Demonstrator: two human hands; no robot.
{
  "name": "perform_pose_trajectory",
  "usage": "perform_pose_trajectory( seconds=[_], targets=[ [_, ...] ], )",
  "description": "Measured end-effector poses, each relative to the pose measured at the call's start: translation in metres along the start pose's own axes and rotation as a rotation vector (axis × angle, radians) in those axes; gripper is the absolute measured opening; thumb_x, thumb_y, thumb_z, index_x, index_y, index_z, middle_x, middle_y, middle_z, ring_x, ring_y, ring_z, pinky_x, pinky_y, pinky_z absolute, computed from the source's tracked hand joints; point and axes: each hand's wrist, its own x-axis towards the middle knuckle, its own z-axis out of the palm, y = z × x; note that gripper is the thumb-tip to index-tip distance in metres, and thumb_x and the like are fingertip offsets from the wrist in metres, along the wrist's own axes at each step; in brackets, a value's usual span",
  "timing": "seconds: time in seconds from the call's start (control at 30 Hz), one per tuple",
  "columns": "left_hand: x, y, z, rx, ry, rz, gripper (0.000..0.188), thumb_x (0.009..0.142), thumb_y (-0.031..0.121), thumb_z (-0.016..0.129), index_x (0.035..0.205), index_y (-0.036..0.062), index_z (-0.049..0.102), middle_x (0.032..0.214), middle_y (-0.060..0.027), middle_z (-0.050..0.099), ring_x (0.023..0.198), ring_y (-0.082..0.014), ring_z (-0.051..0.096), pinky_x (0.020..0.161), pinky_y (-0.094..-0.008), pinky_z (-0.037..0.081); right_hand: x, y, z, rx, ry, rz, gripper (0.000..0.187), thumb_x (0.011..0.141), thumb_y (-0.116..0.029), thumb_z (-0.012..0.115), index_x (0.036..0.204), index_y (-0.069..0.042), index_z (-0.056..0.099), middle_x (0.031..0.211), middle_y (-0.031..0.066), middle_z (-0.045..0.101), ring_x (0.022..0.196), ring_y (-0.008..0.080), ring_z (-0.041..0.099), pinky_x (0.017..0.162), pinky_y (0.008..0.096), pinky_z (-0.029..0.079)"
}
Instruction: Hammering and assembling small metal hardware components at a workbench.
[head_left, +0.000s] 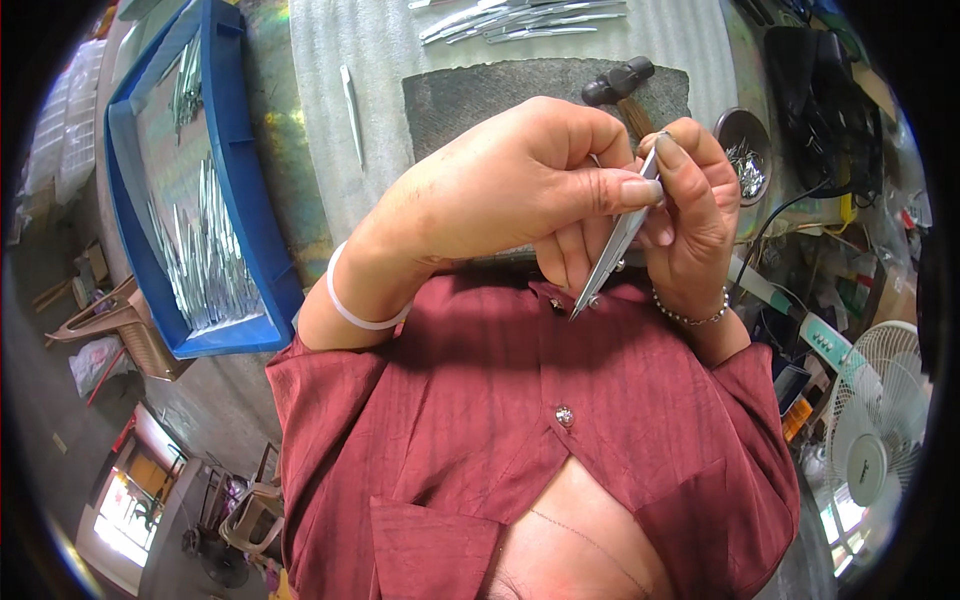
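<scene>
My left hand [510,180] pinches the middle of a slim silver two-legged metal tool [618,240] between thumb and fingers. The tool slants in front of my chest, with its narrow pointed end low and toward the left. At its upper end, the thumb and fingertips of my right hand [700,195] are closed on it. Whether its legs are joined at the top is hidden by my fingers. Just beyond my hands, a hammer [620,82] with a dark head and wooden handle lies on a dark grey slab [470,100].
A blue tray [250,150] at the left holds several slender metal pieces. One similar piece [352,115] lies on the pale foam sheet [325,60], and a pile [520,20] lies at the far edge. A round dish [728,125] of small metal parts stands right; a fan [870,440] is lower right.
</scene>
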Motion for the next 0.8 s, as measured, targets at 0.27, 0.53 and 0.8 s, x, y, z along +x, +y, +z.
perform_pose_trajectory(
  seconds=[0.27,0.53,0.8],
  targets=[
    [-0.005,0.002,-0.004,0.008,-0.021,0.035,0.024,0.093,0.023,0.057,0.082,0.0012,0.055,0.06,-0.0039,0.059,0.048,-0.0114,0.062,0.04,-0.0196,0.049,0.001,0.001,0.006,0.013,0.002,-0.001,0.013,0.091,-0.013,0.057,0.081,-0.005,0.055,0.061,-0.0012,0.051,0.042,0.0017,0.038,0.038,0.0175,0.03],
    [-0.005,-0.006,-0.005,-0.039,0.052,0.031,0.026,0.091,0.025,0.059,0.082,0.0009,0.056,0.061,-0.0038,0.059,0.047,-0.0111,0.061,0.039,-0.0187,0.049,0.006,0.005,0.005,0.025,-0.037,0.064,0.014,0.09,-0.014,0.058,0.079,-0.005,0.056,0.061,-0.0019,0.051,0.042,0.0012,0.037,0.037,0.0166,0.03],
    [-0.006,-0.015,-0.007,-0.08,0.062,0.049,0.024,0.087,0.024,0.065,0.084,0.0018,0.056,0.063,-0.0029,0.06,0.047,-0.0095,0.06,0.039,-0.0179,0.048,0.008,0.008,0.005,-0.009,-0.003,0.13,0.016,0.089,-0.016,0.059,0.078,-0.006,0.056,0.062,-0.0017,0.052,0.043,0.0013,0.039,0.037,0.0161,0.031]
  ],
)
